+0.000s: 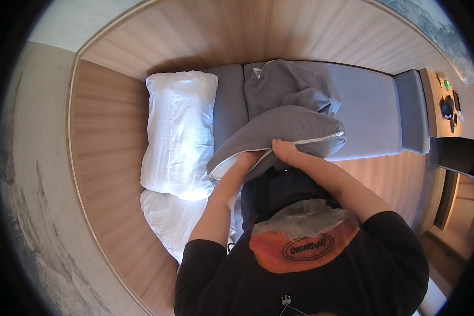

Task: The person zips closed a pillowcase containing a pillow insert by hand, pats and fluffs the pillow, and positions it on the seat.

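Observation:
A grey zippered cushion cover [284,124] with white filling inside lies before me, its zip partly undone. My left hand [249,158] reaches into the opening, with its fingers hidden under the fabric. My right hand [283,150] grips the zip edge near the middle of the cover. To the right of that hand the white zip [318,139] runs on along the seam. Behind the cushion cover lies a crumpled grey fabric cover [288,85] with a white label.
A white pillow [179,134] lies at the left on the grey sofa seat [369,106], with another white pillow [173,221] below it. Wood panelling [237,31] rises behind. A wooden side table [438,106] with small items stands at the far right.

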`<state>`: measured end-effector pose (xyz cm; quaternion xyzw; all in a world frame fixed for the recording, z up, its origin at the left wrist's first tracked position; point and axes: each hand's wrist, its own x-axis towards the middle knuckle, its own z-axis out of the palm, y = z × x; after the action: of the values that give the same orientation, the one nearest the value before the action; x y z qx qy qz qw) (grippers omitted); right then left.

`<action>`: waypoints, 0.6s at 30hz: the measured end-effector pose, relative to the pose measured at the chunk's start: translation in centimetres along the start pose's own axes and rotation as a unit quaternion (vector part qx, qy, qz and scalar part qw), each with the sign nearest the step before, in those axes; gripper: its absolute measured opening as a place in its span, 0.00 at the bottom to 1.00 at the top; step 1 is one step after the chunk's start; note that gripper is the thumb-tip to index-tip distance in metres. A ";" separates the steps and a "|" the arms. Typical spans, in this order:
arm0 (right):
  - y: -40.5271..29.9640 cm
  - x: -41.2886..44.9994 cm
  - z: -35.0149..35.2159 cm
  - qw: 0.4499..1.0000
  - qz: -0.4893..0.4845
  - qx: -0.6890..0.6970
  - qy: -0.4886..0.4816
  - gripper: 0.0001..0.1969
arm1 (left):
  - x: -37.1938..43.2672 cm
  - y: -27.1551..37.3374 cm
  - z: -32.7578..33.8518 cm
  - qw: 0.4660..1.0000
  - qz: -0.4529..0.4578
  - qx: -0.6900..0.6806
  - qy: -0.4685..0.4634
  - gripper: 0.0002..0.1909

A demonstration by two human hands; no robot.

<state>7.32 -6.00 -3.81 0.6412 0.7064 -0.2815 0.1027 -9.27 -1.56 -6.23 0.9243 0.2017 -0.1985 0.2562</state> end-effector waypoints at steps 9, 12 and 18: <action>1.4 -0.2 1.0 0.998 -0.042 0.041 0.003 0.09 | 7.3 -2.1 7.9 0.968 -0.209 0.103 0.092 0.26; 2.4 -0.2 0.9 0.992 -0.085 0.093 0.008 0.09 | 6.1 -2.0 8.3 0.951 -0.192 0.117 0.212 0.20; 1.5 -0.1 -0.7 0.984 -0.080 0.156 0.007 0.08 | -2.8 -0.6 -0.1 0.980 0.021 -0.062 0.187 0.14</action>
<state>8.99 -5.71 -3.57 0.5923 0.7038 -0.3913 -0.0265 -11.91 -1.75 -5.06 0.9313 0.2384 -0.0038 0.2752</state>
